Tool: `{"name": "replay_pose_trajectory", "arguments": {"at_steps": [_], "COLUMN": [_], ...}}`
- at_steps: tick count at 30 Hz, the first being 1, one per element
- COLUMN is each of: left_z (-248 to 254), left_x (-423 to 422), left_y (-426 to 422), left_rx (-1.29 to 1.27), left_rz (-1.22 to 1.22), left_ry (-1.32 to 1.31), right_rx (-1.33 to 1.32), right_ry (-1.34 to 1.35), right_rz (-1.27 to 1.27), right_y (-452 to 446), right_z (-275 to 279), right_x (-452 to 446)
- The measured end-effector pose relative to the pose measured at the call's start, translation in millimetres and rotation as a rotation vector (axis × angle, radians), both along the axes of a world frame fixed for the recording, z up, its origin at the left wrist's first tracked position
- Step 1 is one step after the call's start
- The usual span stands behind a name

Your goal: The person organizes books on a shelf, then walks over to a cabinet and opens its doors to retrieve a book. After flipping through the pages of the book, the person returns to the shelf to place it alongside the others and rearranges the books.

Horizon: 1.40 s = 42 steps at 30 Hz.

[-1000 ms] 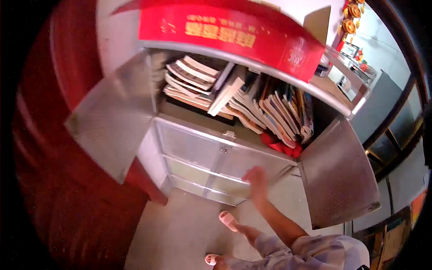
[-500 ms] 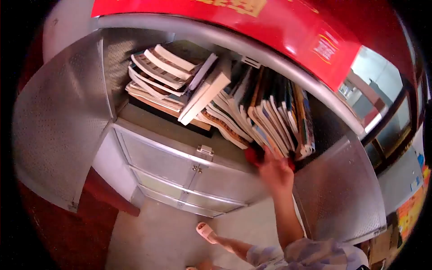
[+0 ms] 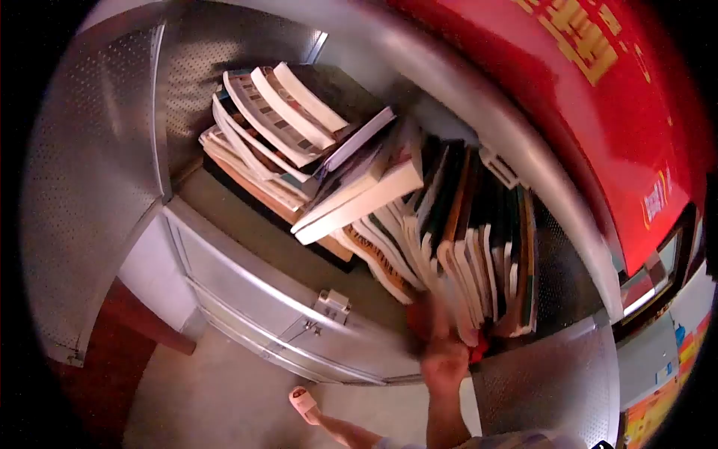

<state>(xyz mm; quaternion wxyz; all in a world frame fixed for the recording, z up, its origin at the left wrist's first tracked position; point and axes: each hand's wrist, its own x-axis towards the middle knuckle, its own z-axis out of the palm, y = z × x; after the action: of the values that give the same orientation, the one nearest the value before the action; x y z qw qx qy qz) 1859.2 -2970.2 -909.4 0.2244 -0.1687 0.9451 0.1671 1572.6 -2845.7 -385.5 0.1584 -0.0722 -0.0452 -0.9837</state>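
Note:
My right hand [image 3: 444,361] is at the front edge of the cabinet shelf, below the upright books. A red cloth [image 3: 479,349] shows on both sides of its fingers, held under and between them; motion blurs the fingers. Just above the hand, a row of upright books [image 3: 479,277] leans on the shelf. Left of them, thick books [image 3: 359,202] lean at a slant. Farther left, a stack of books [image 3: 284,120] lies with curved pages facing out. My left hand is out of view.
Perforated metal doors stand open at the left [image 3: 90,187] and right [image 3: 550,382]. A red banner [image 3: 538,97] covers the cabinet top. A latch block [image 3: 331,305] sits on the shelf's front edge. Below are lower cabinet doors [image 3: 247,299] and a foot in a pink slipper [image 3: 302,402].
The view has tilted and come closer to the shelf. My right hand is still at the shelf edge by the upright books, with the red cloth.

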Motion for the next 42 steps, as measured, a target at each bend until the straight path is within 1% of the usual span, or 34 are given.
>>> {"name": "replay_pose_trajectory", "arguments": {"at_steps": [3,4,7,8,10,14,16,18,19,21,22,24,26,30,31,37,38,41,42], "left_z": [2,2,4,6,6,-3,-14,-23,-28,-8,3,15,20,32,38,80,89,116,123], "left_x": [0,0,11,17,32,58,79,99,99,87,82,81,81,78,76,73,72,71,72], "left_y": [5,6,9,9,13,17,22,24,27,20,16,7,1,-16,-20,-41,-45,-60,-65], "left_rx": [-0.010,-0.014,-0.027,-0.027,-0.025,-0.029,-0.049,-0.103,-0.090,0.041,0.103,0.147,0.171,0.220,0.233,0.298,0.306,0.327,0.329], "left_rz": [0.002,-0.002,-0.016,-0.021,-0.040,-0.063,-0.089,-0.126,-0.138,-0.076,-0.044,-0.020,-0.010,-0.010,-0.006,0.020,0.026,0.068,0.085], "left_ry": [-0.007,-0.010,-0.022,-0.030,-0.042,-0.043,-0.027,0.029,-0.167,-0.162,-0.158,-0.170,-0.179,-0.175,-0.173,-0.168,-0.167,-0.167,-0.163], "right_rx": [-0.021,0.136,0.107,0.299,0.287,0.328,0.268,0.127,0.079,-0.010,-0.018,0.061,0.239,0.258,0.450,0.713,0.664,0.502,0.473], "right_ry": [0.029,0.069,0.187,0.358,0.220,0.232,0.188,0.105,0.148,0.234,0.229,0.198,0.142,0.004,0.073,-0.206,-0.223,-0.367,-0.349], "right_rz": [-0.031,-0.054,-0.028,-0.068,-0.159,-0.196,-0.188,-0.169,-0.140,-0.077,-0.087,-0.112,-0.135,-0.190,-0.219,-0.178,-0.187,-0.538,-0.543], "right_y": [-9,-5,-2,18,8,-3,-5,-8,-6,-2,-2,-3,-3,-16,-23,-19,-9,9,12], "right_z": [-4,-7,4,-9,22,42,47,54,47,34,31,22,11,-2,4,23,16,31,42], "right_x": [-4,-6,-10,-15,-14,-20,-18,-22,-23,-24,-24,-20,-15,-14,-11,24,36,67,68]}}
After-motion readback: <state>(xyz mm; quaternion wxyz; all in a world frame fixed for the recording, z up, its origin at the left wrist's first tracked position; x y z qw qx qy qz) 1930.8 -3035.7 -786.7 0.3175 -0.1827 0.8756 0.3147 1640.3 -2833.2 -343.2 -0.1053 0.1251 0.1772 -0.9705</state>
